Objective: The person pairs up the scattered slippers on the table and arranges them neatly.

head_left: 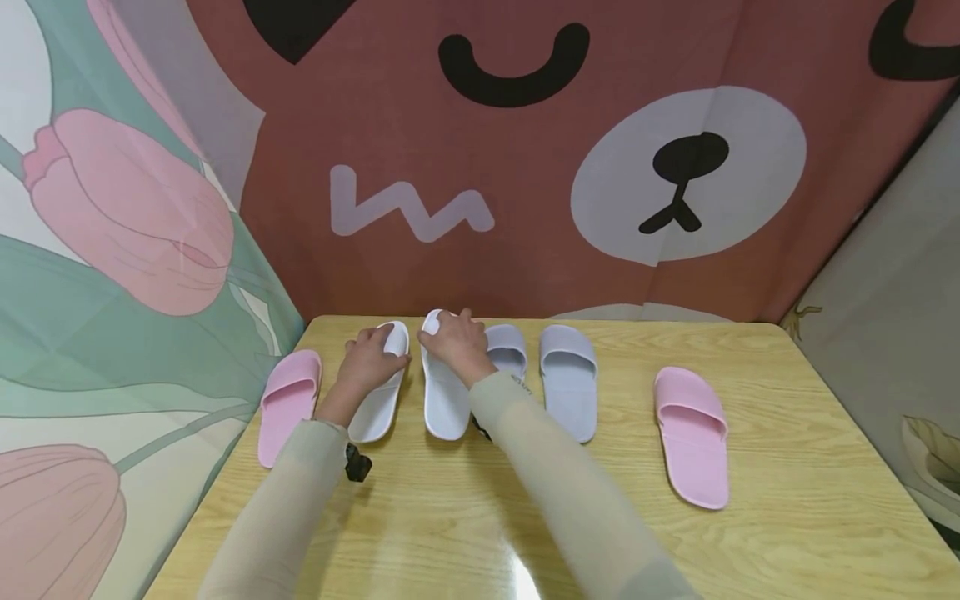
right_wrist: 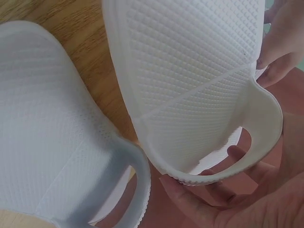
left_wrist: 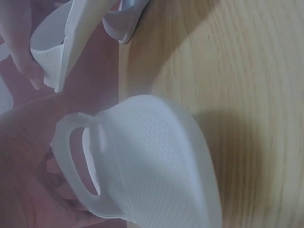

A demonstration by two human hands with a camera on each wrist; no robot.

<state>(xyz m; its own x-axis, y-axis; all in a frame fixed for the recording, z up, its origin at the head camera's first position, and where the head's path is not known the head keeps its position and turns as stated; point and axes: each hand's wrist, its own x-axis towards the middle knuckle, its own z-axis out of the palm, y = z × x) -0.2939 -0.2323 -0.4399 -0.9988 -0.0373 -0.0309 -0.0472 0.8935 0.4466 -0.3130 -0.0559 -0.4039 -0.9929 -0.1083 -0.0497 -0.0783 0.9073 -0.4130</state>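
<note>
Here, left hand (head_left: 367,360) and right hand (head_left: 457,340) reach forward, fingers (right_wrist: 190,202) curled round a white slipper (head_left: 447,408) apiece.

- Light wood-grain table (head_left: 810,450) with rounded far corners.
- Behind it, a creased reddish-brown hanging (head_left: 540,275) printed with a cartoon animal face (head_left: 750,217).
- Left wall covering (head_left: 45,325): large pink tulips (head_left: 150,208), green leaves.
- Right: pale grey covering (head_left: 885,275).
- White glare (head_left: 522,575) on the tabletop's near part.

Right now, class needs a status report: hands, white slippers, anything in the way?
Left hand grips left white slipper. Right hand grips right white slipper. Possible obstacle: grey slipper close beside right white slipper.
</note>
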